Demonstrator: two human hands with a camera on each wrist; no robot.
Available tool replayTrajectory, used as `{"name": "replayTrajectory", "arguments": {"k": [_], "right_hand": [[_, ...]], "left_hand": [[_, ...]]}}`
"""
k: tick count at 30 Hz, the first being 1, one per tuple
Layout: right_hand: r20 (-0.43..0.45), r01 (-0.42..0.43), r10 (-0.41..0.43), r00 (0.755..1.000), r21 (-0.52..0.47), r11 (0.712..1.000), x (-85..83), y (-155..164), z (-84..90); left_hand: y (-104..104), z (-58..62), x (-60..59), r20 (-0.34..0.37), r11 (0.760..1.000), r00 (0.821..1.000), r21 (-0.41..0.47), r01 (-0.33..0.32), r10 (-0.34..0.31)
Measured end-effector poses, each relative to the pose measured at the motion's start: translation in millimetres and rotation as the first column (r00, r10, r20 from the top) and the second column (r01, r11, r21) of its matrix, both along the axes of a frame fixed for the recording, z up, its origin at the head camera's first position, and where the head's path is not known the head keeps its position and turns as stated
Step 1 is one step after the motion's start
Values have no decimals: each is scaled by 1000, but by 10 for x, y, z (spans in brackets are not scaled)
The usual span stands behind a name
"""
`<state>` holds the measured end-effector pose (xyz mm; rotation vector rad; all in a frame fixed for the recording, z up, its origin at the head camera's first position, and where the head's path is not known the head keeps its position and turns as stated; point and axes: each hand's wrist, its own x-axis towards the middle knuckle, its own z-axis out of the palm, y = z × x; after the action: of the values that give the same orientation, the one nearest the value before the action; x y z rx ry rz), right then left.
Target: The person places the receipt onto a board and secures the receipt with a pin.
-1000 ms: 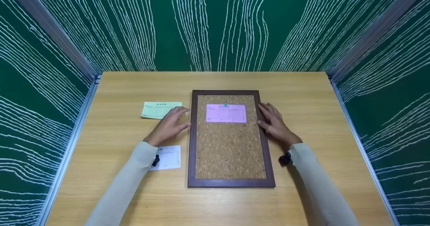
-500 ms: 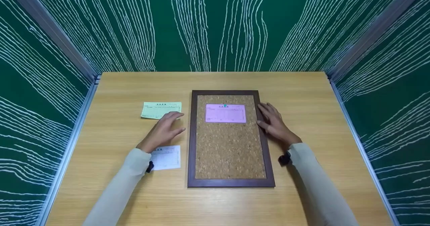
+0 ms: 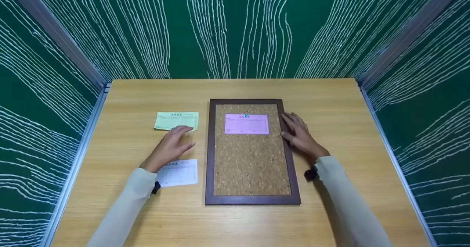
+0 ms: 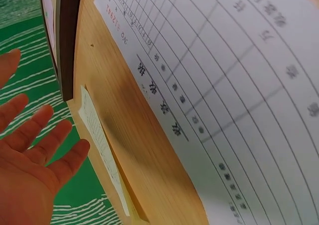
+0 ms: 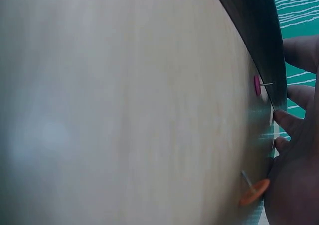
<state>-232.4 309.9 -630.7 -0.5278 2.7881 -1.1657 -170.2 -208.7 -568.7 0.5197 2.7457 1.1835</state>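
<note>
A cork board [image 3: 253, 166] with a dark brown frame lies flat on the table. Near its top sits a pink receipt slip [image 3: 246, 125], with a green thumbtack [image 3: 246, 115] at its upper edge. My right hand [image 3: 299, 136] touches the frame's right side with its fingertips. My left hand [image 3: 167, 147] hovers left of the board, fingers extended and holding nothing. Its fingertips overlap the lower edge of a green receipt slip [image 3: 174, 119] in the head view. Partly under the left wrist lies a white receipt slip [image 3: 181, 173], which fills much of the left wrist view [image 4: 224, 75].
By the right hand, a pink thumbtack [image 5: 257, 85] and an orange thumbtack [image 5: 255, 192] lie on the wooden table [image 3: 235, 225]; the head view hides them. Green walls [image 3: 242, 30] with white wavy lines enclose the table at the back and both sides.
My left hand has drawn away from the frame's left side, back and to the left, uncovering more of the green and white slips. The right hand and the board have stayed put.
</note>
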Motion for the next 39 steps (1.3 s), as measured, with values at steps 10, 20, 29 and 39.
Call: {"name": "replayTrajectory", "arguments": {"k": [10,20,29,39], "right_hand": [[-4,-10,9,1000,-6,1000,-4,-12,-7],[21,6,-6,1000,5,1000,-3,-28,19],[29,9,-10,1000,21,1000,-5,-23,-6],[36,7,-8,999,17,1000,-4,-4,-7]], "left_hand": [[-122,-15,137,13,1000,1000,-14,-23,23],[-214,-40,228,15,999,999,-15,-29,29],[-306,-63,291,45,999,998,-10,-53,54],[-401,-93,400,84,994,991,-29,-105,107]]}}
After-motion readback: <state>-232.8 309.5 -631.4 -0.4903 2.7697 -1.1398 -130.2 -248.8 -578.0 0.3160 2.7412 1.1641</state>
